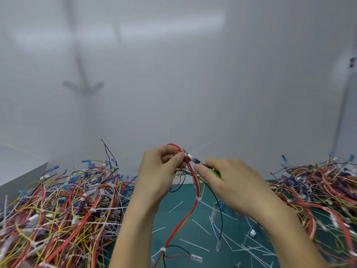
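Note:
A wire harness [190, 207] of red, yellow and black wires, bound by white cable ties, hangs from my left hand [161, 171] down to the green mat. That hand grips the looped top of the harness between thumb and fingers. My right hand [229, 179] holds a green-handled cutter [214, 172], most of it hidden in the fist. The cutter's metal tip [195, 160] sits at a white cable tie end just beside my left thumb.
A large heap of tied harnesses [58, 206] fills the left. Another heap [318, 188] lies on the right. Cut white tie ends [228, 238] litter the green mat [193, 238]. A white wall stands right behind, with a white box edge [23, 176] far left.

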{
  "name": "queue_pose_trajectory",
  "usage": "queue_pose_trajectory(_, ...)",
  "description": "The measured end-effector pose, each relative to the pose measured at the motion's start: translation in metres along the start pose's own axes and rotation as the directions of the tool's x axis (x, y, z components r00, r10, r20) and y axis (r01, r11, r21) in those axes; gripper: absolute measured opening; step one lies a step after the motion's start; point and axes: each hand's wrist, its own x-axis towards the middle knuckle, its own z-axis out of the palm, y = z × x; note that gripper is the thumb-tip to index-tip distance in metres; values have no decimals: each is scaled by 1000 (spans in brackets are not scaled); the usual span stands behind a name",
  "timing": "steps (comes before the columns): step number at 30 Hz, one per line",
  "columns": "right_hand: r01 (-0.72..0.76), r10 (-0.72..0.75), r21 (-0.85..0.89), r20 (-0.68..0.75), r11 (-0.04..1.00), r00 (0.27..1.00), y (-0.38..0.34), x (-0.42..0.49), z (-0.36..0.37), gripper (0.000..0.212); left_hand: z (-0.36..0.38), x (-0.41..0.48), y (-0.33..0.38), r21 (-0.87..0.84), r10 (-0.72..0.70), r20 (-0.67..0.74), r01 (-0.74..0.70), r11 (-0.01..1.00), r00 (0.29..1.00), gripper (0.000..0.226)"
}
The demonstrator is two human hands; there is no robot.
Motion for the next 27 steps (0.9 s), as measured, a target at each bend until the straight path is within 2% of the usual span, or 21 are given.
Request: queue_pose_trajectory(27, 23, -24, 113, 13, 993, 1000, 5, 3, 3, 56, 0, 2, 0, 34, 70, 14, -71, 997, 997, 14)
